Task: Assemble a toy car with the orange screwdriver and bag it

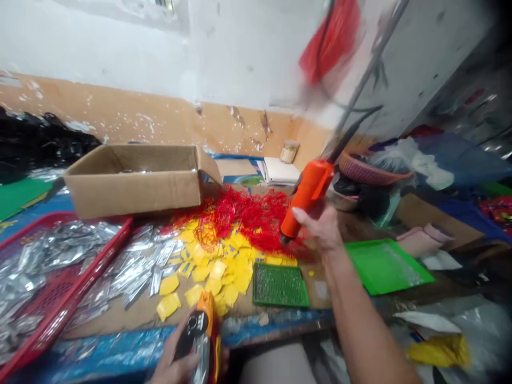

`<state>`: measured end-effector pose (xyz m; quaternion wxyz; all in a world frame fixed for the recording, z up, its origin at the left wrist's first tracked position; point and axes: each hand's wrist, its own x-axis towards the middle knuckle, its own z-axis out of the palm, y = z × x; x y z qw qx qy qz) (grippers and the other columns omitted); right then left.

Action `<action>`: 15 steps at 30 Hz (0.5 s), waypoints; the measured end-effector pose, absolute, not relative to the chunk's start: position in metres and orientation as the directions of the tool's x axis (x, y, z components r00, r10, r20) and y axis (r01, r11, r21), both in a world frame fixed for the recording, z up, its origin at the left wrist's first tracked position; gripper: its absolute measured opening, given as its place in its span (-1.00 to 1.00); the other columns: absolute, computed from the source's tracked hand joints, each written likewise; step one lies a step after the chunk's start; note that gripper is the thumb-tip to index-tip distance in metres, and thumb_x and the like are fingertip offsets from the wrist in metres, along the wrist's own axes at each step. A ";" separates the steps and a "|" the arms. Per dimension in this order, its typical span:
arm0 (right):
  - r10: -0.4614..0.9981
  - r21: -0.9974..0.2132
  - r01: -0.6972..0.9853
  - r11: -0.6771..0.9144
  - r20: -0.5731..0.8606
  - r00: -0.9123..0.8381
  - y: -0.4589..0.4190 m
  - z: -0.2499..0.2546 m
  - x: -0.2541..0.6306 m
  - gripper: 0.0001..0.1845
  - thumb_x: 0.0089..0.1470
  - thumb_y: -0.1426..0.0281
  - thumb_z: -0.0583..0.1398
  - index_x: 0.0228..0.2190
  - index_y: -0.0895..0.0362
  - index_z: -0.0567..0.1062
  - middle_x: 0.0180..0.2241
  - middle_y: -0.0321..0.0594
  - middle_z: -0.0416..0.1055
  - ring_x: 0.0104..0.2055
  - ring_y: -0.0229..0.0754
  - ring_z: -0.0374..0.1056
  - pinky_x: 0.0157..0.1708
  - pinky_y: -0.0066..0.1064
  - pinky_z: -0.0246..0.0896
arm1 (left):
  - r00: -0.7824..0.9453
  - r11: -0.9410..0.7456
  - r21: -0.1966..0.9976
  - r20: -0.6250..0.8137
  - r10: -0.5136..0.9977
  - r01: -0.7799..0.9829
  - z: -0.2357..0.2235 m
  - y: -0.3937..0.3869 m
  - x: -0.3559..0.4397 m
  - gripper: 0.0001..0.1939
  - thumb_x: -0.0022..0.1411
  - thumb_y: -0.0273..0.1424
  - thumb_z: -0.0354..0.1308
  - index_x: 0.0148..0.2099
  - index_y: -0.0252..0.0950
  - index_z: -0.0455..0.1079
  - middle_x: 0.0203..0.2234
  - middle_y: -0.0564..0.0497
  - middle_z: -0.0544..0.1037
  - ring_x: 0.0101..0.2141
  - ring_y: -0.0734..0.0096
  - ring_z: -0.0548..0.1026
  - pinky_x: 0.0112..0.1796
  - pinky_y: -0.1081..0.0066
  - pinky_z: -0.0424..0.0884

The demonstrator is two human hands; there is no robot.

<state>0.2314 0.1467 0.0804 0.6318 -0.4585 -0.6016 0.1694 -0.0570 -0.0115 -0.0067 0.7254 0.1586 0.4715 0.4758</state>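
Observation:
My right hand [327, 228] grips an orange electric screwdriver [308, 194], tilted with its dark tip down to the left. Its black cord runs up from the top end. At the lower edge, my left hand [176, 354] is closed around an orange-and-black device [205, 330] with a silvery part; its exact kind I cannot make out. Between the hands lies a small green ridged tray [280, 285] with tiny pieces in it. Flat yellow pieces [218, 269] are heaped beside it, and red netting [256, 216] spreads behind them, under the screwdriver's tip.
Silvery strips [140, 261] lie beside a red basket [90, 277] of similar strips. A cardboard box [136, 194] stands behind. On the right are a bright green tray [386, 266] and a pink basket [372, 169]. A red bag [330, 40] hangs above.

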 end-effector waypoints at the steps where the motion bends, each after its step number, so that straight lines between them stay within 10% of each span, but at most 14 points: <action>1: 0.795 -0.810 0.316 0.494 0.568 0.214 0.144 0.086 0.228 -0.51 -0.15 0.19 0.37 -0.19 0.12 0.39 -0.23 -0.17 0.46 -0.24 -0.16 0.45 -0.16 -0.22 0.44 | 0.093 0.499 0.666 -0.546 0.832 -0.554 -0.002 -0.015 -0.055 0.02 -0.23 -0.35 0.43 0.32 -0.21 0.16 -0.34 -0.11 0.64 -0.34 -0.07 0.61 -0.32 0.14 0.57; 7: 0.858 -0.856 -0.099 0.507 0.512 -0.039 0.144 0.123 0.204 -0.57 -0.13 0.24 0.34 -0.22 0.12 0.39 -0.32 -0.33 0.40 -0.47 -0.31 0.43 -0.38 -0.33 0.43 | 0.074 0.533 0.655 -0.593 0.802 -0.536 0.024 -0.026 -0.040 -0.04 -0.19 -0.45 0.36 0.30 -0.15 0.15 -0.18 -0.08 0.61 -0.30 0.04 0.61 -0.25 0.18 0.57; 15: 0.854 -0.880 -0.008 0.474 0.458 0.247 0.099 0.096 0.199 -0.74 -0.04 0.32 0.31 -0.28 0.09 0.41 -0.32 -0.37 0.39 -0.58 -0.41 0.33 -0.57 -0.45 0.35 | 0.058 0.564 0.665 -0.620 0.782 -0.490 0.024 -0.025 -0.036 0.01 -0.21 -0.44 0.37 0.32 -0.19 0.09 -0.24 -0.08 0.63 -0.29 -0.02 0.61 -0.26 0.15 0.56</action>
